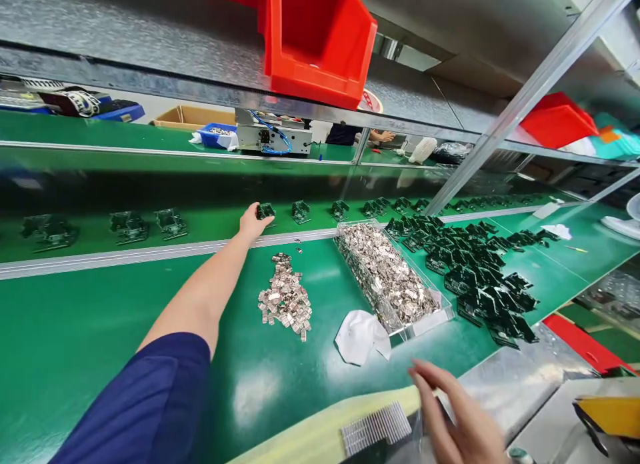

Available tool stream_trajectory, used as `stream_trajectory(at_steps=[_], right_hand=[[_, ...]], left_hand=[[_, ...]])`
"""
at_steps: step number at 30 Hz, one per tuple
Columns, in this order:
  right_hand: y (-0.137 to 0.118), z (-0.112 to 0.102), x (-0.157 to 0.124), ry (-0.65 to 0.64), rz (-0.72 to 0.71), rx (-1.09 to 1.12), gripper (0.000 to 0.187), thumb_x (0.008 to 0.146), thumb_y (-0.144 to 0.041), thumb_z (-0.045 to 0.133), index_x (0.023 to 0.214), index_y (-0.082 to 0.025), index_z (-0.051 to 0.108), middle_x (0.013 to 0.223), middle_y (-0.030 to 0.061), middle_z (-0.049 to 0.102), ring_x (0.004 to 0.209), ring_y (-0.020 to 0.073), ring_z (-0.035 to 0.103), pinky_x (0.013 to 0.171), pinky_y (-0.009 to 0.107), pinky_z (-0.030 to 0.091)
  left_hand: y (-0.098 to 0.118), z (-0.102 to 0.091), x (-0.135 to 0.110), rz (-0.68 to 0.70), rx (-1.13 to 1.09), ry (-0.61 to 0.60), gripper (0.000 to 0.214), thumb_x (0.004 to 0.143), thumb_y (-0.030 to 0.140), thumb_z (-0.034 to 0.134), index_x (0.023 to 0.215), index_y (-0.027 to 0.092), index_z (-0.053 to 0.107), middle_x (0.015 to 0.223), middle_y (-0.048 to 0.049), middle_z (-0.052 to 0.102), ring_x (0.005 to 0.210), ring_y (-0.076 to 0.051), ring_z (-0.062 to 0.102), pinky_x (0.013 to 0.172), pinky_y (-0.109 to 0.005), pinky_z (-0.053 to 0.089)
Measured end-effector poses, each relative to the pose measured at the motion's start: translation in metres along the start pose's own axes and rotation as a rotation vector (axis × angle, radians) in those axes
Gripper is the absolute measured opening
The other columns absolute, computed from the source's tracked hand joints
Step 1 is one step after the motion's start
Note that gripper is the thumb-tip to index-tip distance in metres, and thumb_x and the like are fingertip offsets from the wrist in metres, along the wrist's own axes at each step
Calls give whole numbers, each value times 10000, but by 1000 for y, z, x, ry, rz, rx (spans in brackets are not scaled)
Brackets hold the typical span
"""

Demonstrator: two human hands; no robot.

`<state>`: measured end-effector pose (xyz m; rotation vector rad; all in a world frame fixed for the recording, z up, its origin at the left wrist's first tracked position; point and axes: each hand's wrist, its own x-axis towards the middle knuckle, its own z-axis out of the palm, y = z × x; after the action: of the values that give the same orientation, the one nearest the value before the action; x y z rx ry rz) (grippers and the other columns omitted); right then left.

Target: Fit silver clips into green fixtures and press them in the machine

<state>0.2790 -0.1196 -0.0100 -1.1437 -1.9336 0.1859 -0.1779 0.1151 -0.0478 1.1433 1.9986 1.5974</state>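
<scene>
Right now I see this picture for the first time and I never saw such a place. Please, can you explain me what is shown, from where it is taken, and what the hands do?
This picture comes from a camera worn on a person's head, looking forward and down, so both bare arms are that person's own. The left hand reaches across a green work surface, and its fingers touch a small dark part, at the end of a row of similar parts. The right hand is close to a ribbed metal stack at the near edge. On the surface lie a loose pile of small metal pieces, a clear tray full of similar pieces, a white cloth and a heap of dark parts.
</scene>
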Motion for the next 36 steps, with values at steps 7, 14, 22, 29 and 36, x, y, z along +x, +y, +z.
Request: stream_trajectory(at_steps=[7,14,22,29,36], right_hand=[[-20,174,173,-512,-47,-237,255,970,-209,477,1069,-201,712,1059,56,730,933,183,693,840,239,516],[-19,283,236,-647,-113,-361,218,912,-106,534,1013,-132,726,1014,133,725,1032,253,656,897,349,490],[15,240,210,-667,-11,-569,271,824,2,488,961,-78,708,962,200,699,976,287,666,824,324,480],[17,194,184,-661,100,-491,246,743,-77,570,918,-130,735,839,110,737,817,248,704,743,286,510],[-20,130,116,-607,238,296,316,785,-407,598,939,-162,724,765,80,708,683,211,676,609,281,559]], left_hand=[[-55,-54,-38,124,64,89,670,730,334,747,1324,208,462,1404,-142,508,1298,-258,517,1009,-361,497],[-87,-174,-45,142,366,499,496,767,240,663,1225,156,490,1326,-188,490,1315,-328,441,1094,-535,373],[-86,-161,-8,116,633,370,559,872,370,552,1370,151,423,1509,-247,325,1444,-402,223,1114,-611,260],[-67,-163,-24,119,540,351,541,798,315,644,1303,190,497,1310,-180,445,1178,-316,557,990,-450,474],[-55,-172,-148,144,478,241,772,686,397,754,1336,165,407,1176,-131,512,1086,-268,603,918,-400,536]])
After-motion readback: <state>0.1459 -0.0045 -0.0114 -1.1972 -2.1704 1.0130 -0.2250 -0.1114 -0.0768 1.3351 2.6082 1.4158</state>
